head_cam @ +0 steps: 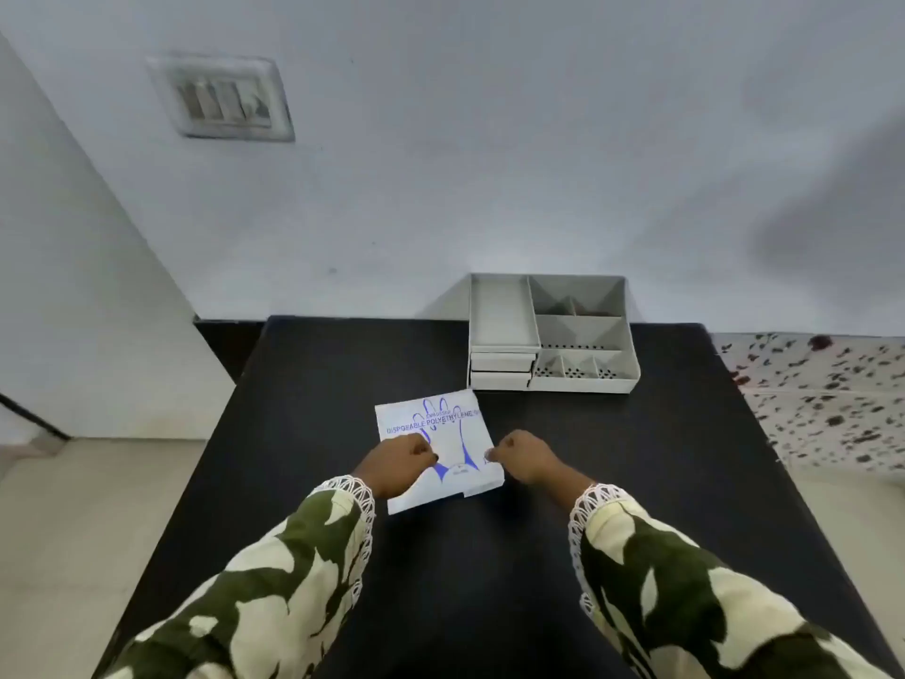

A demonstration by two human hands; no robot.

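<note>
A white packet of disposable polyethylene gloves (453, 433), printed with a blue hand outline and blue lettering, lies flat on the black table (313, 384). My left hand (399, 460) rests on the packet's left side with its fingers curled, pinching the packet. My right hand (526, 455) has its fingers curled at the packet's right edge and pinches it there. Both arms wear green-and-cream patterned sleeves with lace cuffs.
A grey desk organiser (553, 335) with several compartments and small drawers stands at the table's far edge, against the white wall. A switch plate (223, 98) is on the wall. Speckled floor (822, 399) lies to the right, pale floor to the left.
</note>
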